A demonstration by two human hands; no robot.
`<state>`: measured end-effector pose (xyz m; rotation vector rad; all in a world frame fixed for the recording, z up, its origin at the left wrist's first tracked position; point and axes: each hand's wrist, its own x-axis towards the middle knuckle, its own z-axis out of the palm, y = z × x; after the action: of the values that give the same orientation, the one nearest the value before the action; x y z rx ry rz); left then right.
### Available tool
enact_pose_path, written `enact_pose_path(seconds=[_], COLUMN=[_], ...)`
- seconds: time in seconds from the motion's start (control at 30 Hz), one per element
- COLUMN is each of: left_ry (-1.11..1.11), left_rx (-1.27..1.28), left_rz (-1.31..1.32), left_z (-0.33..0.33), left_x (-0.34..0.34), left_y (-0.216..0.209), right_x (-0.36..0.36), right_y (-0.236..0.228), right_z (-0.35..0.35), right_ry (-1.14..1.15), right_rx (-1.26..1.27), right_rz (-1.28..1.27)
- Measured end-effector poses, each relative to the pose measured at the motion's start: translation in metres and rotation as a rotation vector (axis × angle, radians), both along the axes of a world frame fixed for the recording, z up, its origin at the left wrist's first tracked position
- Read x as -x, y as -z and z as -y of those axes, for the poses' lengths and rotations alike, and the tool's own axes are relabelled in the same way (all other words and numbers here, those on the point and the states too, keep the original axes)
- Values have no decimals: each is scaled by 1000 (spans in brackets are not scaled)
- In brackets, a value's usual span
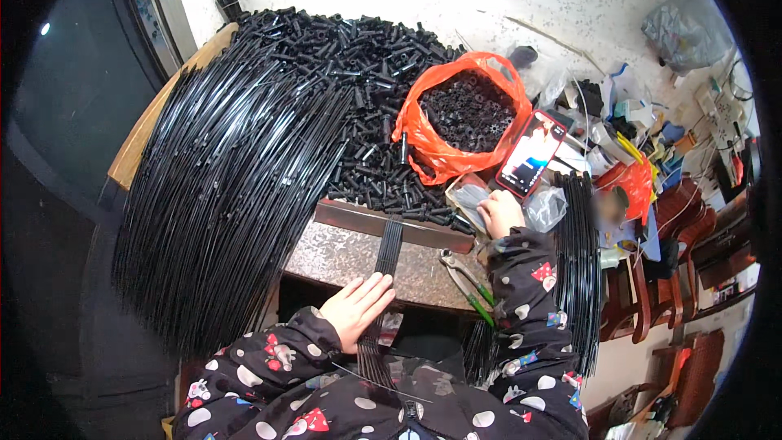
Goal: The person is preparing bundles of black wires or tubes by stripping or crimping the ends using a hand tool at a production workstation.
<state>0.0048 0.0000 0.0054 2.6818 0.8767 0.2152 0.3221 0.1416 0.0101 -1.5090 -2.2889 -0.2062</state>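
Left hand: I see the left hand point(356, 311) laid flat, fingers extended together across the rod bundle.
Rod bundle: slim black rods point(389, 248), side by side, running from the lap under that hand onto the speckled tabletop point(330, 253).
Pliers: one pair point(465, 281), green-handled, lying near the table's front edge, right of the bundle.
Bar: one brown bar point(350, 216), lengthwise across the tabletop.
Right hand: the right hand point(503, 213), fingers bent, over a small box of pale strips point(470, 195); I cannot tell whether it grips any.
Rod stock: a broad sheaf point(232, 179) at left; another point(577, 269) at right.
Phone: red-edged, screen lit point(531, 153), leaning by the bag.
Bag: orange-red plastic point(413, 126), open, holding small black parts point(468, 110).
Heap: short black tubes point(350, 49), behind.
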Motion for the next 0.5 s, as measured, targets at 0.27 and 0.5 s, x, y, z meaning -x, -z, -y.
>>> enact_pose_path(seconds=[0.27, 0.5], left_ry=[-32, -27], left_rx=[56, 72], left_rz=[24, 28], left_z=[-2, -2], left_x=[1, 1], left_y=[-3, -3], right_x=[86, 94], right_y=[1, 8], right_z=[32, 32], right_ry=[-197, -121], right_rx=[153, 247], right_rz=[-266, -232])
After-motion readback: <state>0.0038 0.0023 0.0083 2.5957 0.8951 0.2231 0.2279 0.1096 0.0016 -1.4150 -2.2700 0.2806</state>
